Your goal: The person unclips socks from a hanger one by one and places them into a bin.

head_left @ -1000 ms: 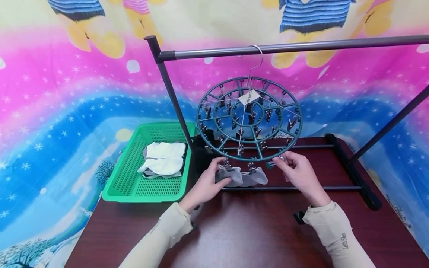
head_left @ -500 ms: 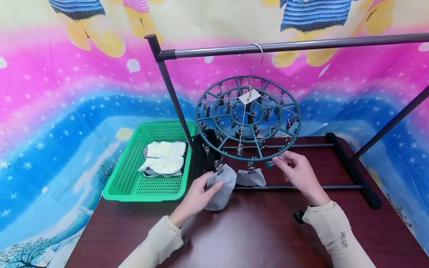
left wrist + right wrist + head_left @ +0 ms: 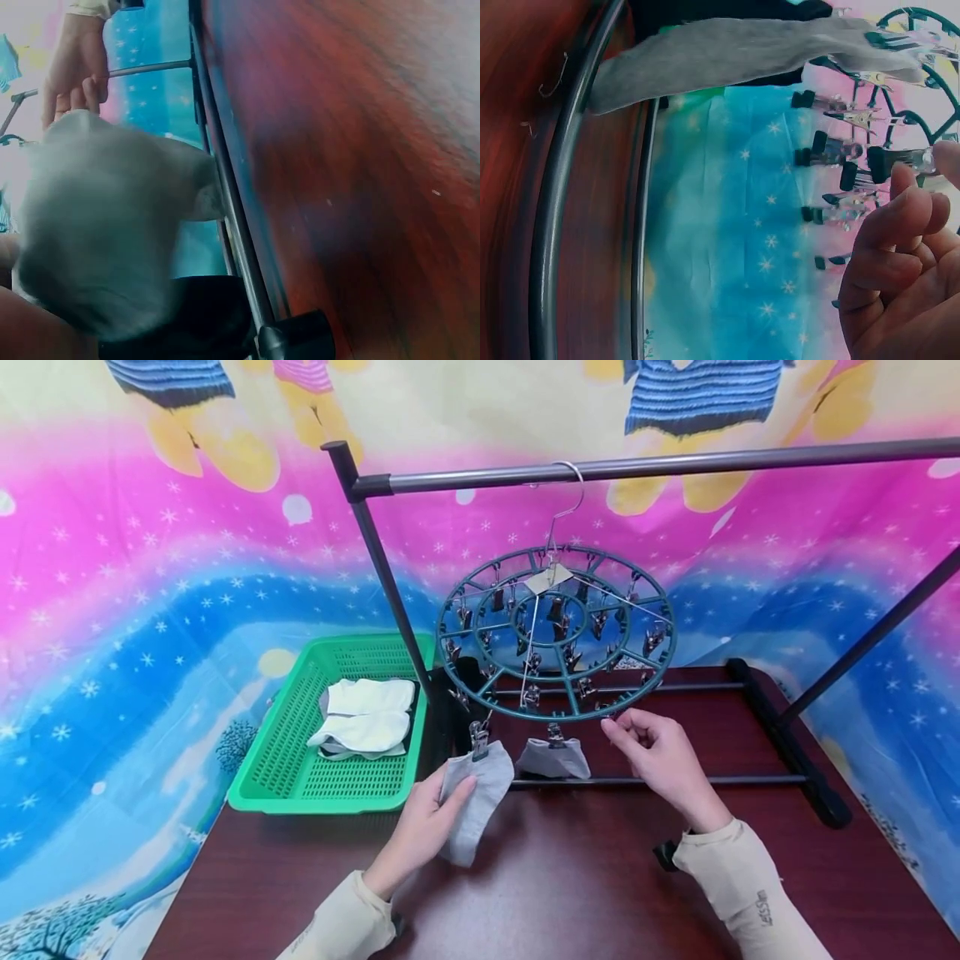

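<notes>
In the head view my left hand (image 3: 423, 827) pinches a grey sock (image 3: 480, 802) between thumb and fingers. A metal clip (image 3: 480, 739) grips the sock's top edge, its cord pulled slantwise down from the round green clip hanger (image 3: 573, 714). The sock fills much of the left wrist view, blurred. A second grey sock (image 3: 555, 760) hangs from a clip at the hanger's front. My right hand (image 3: 660, 756) is at the rim, right of that sock; in the right wrist view its thumb and fingers pinch the handle end of a dark-tipped clip (image 3: 889, 159).
The hanger hooks over the top bar (image 3: 480, 477) of a dark metal rack standing on the brown table (image 3: 570, 885). To the left, a green basket (image 3: 243, 797) holds folded white socks (image 3: 367, 714) with grey ones beneath. A black item (image 3: 450, 718) sits between basket and rack.
My left hand has drawn its grey sock down and left, away from the other sock, pulling the clip's cord. The hanger tilts lower. My right hand has stayed by the rim.
</notes>
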Available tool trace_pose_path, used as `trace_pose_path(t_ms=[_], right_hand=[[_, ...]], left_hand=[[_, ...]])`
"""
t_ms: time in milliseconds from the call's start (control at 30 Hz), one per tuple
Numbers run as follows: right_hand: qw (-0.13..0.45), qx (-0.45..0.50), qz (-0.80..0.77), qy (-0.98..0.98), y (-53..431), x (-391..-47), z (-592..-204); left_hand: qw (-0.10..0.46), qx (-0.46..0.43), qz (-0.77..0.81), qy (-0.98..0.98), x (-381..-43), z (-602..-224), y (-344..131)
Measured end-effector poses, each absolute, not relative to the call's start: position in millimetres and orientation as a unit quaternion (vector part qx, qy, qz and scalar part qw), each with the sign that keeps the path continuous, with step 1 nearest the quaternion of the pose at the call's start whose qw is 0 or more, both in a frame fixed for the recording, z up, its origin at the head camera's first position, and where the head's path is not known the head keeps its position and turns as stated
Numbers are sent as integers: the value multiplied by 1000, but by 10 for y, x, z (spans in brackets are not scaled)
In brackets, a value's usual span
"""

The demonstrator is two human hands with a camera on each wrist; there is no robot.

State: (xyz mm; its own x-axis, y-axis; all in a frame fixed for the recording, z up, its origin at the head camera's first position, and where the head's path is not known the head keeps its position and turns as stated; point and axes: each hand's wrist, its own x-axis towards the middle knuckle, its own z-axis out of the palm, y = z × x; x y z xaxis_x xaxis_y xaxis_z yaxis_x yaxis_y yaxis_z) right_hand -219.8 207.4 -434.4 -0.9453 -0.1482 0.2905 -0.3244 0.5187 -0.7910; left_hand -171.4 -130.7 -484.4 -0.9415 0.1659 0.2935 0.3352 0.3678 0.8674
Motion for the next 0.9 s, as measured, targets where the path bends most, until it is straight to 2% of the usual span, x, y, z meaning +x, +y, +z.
trace_pose_path(t_ms=[167, 400, 533, 700, 900], right_hand=[[83, 159, 459, -870, 1960, -2049, -4276], [-23, 239, 527, -815, 1645, -1792, -4138], [-56, 298, 531, -791, 1425, -1663, -4072], [-80, 303, 514, -799, 1121, -1735, -3991], [-70, 263, 512, -815, 834, -1926, -3980]], left_hand=[[112, -162, -531, -824, -1652, -4877, -1321], [111, -153, -529, -827, -1595, -4875, -1371], [112, -155, -522, -831, -1579, -4873, -1386], [118, -162, -511, -836, -1572, -4840, -1411], [139, -187, -486, -842, -1572, -4820, -1449]])
